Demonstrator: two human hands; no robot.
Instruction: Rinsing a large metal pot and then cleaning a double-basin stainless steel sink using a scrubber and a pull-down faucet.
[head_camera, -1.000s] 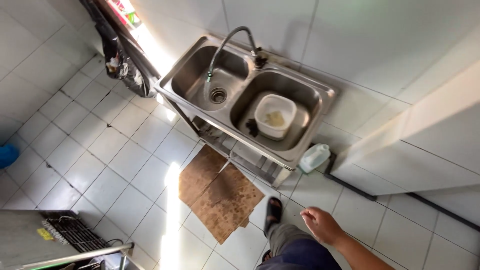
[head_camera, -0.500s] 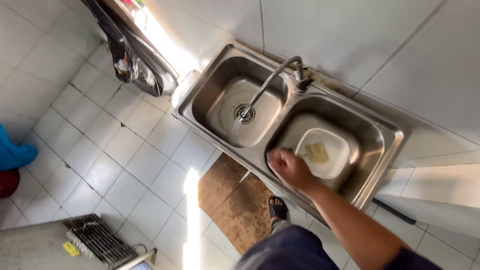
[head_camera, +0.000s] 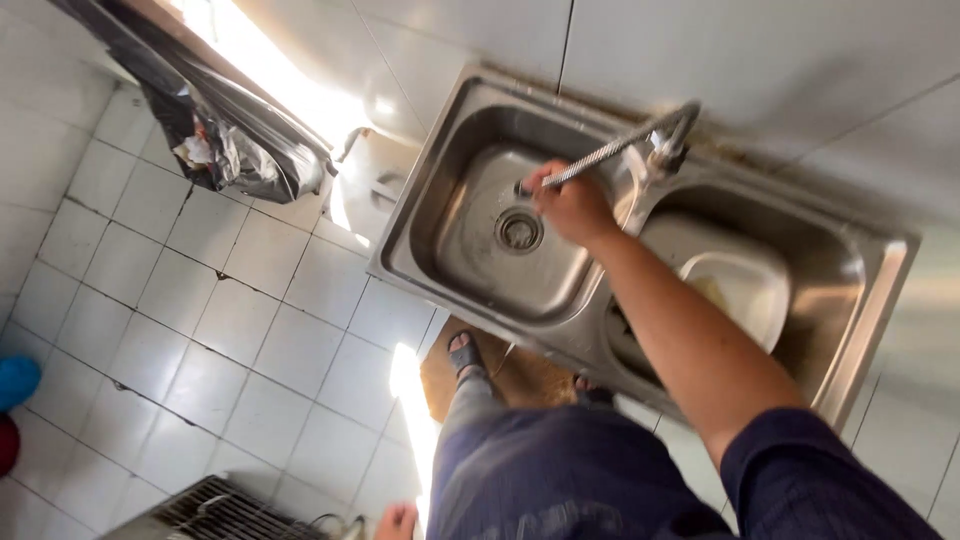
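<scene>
Your right hand (head_camera: 572, 207): fingers curled shut around the spout end of the flexible metal faucet (head_camera: 620, 148), over the left basin (head_camera: 500, 235) of the steel double sink (head_camera: 850, 330). The faucet arches from its base on the ridge between the two basins, and its tip sits in your grip just above the round drain (head_camera: 518, 230). Your left hand (head_camera: 397, 520): only a sliver shows at the bottom edge, low beside your leg, touching nothing visible; you cannot tell how its fingers stand. Left basin: drain only. Right basin: one white tub (head_camera: 745, 292) with something yellowish inside, partly hidden behind your forearm. Floor: white tiles, brown mat (head_camera: 520, 380) under your sandalled feet. Upper left: black bin bag (head_camera: 215, 135) holding crumpled waste. Bottom edge: wire rack (head_camera: 215, 510).
</scene>
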